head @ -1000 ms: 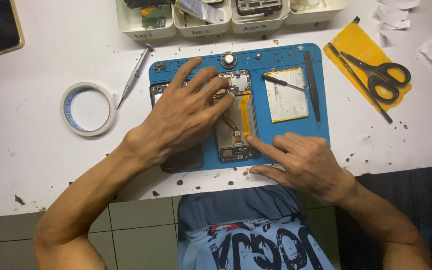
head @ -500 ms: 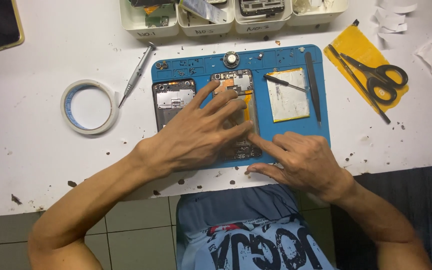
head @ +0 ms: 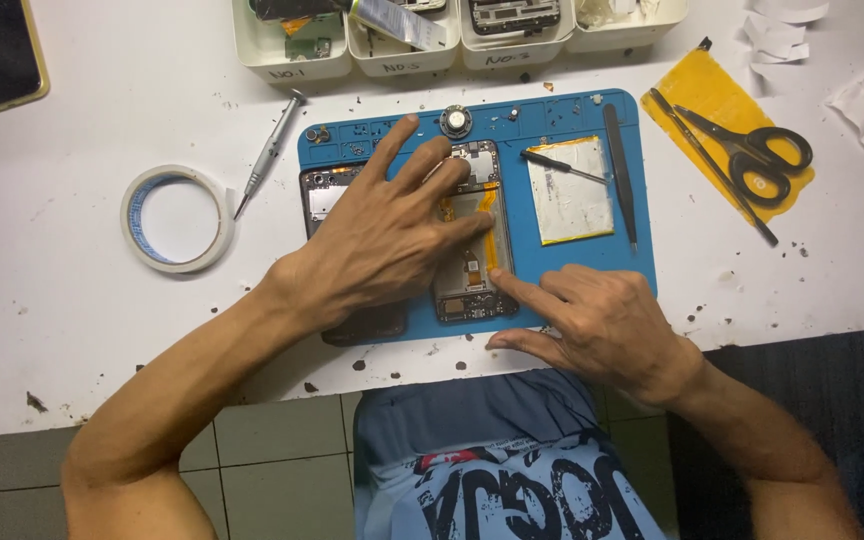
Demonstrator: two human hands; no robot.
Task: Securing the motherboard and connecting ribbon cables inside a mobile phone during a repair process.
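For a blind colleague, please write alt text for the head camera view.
Left hand lies flat on an opened black phone with orange ribbon cable on a blue rubber work mat; right hand presses its lower edge with one fingertip. Black-handled scissors lie right, a white tape roll left.

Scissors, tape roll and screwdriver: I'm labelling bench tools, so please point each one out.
Scissors (head: 752, 160), head view, on the pivot where the blades meet the black handles.
Tape roll (head: 133, 244), head view, on its white left rim.
Screwdriver (head: 269, 152), head view, on the silver grip.
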